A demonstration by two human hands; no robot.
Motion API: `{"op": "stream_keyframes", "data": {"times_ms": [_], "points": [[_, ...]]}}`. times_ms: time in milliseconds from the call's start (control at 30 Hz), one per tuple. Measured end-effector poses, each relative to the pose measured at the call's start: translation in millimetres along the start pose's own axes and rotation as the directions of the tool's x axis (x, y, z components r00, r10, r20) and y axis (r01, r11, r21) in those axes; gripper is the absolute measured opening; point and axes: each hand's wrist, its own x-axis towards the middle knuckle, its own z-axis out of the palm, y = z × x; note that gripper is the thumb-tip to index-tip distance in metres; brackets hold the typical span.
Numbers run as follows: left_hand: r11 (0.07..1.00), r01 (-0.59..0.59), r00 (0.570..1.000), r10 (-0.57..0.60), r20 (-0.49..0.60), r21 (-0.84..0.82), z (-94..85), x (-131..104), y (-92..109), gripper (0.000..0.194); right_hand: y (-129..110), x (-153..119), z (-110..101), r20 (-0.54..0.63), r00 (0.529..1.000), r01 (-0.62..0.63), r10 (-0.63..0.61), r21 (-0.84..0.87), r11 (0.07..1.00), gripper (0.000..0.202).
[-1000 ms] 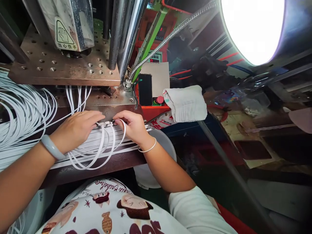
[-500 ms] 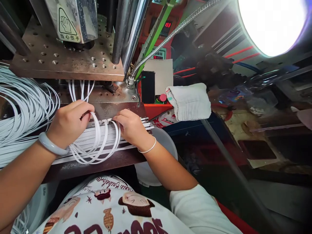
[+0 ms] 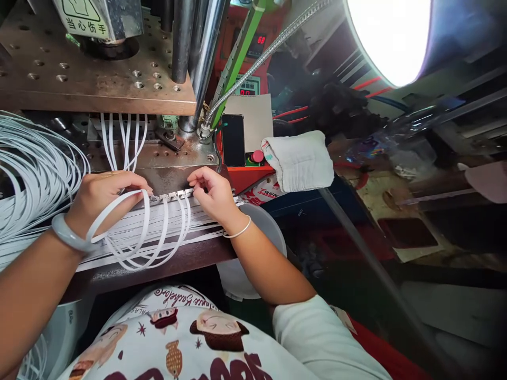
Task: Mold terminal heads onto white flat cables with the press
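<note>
My left hand (image 3: 106, 198) pinches a white cable (image 3: 147, 219), which loops down from the fingertips and curves back past the wrist. Several more looped cables (image 3: 186, 219) hang from a narrow metal fixture (image 3: 171, 196) with small metal connector ends, lying along the bench edge between my hands. At the fixture's right end, my right hand (image 3: 214, 196) has thumb and forefinger brought together; whatever lies between them is hidden. Under the loops, flat white cables (image 3: 158, 224) run lengthwise. Behind my left hand, other white cables (image 3: 125, 140) come out from beneath the press plate (image 3: 99, 100).
A thick bundle of white cables (image 3: 35, 169) sits at left. Steel posts (image 3: 182, 47) stand behind the plate. To the right are a phone (image 3: 233, 140), a red button (image 3: 257, 156), a folded white cloth (image 3: 299, 161), a bucket (image 3: 273, 237) and a bright lamp (image 3: 390, 37).
My left hand has shifted slightly left, with its cable loop opened wider and apart from the others. My right fingers have moved to the fixture's end. The camera view has shifted a little.
</note>
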Motion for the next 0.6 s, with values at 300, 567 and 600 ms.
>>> {"op": "stream_keyframes", "data": {"times_ms": [300,567,600], "points": [[0.966,-0.221,0.974,0.212,0.075,0.138,5.1,0,6,0.031,-3,0,0,0.007,1.0,-0.015,0.016,-0.015,1.0,0.02],[0.96,-0.172,0.983,0.153,0.1,0.221,-4.6,-2,-1,0.034,-4,-1,-1,0.018,1.0,0.018,-0.017,-0.041,0.999,0.02],[0.972,-0.121,0.991,0.105,0.086,0.2,-6.5,-3,-2,0.031,-4,-1,-1,0.018,0.999,0.03,-0.029,-0.037,0.999,0.019]]}}
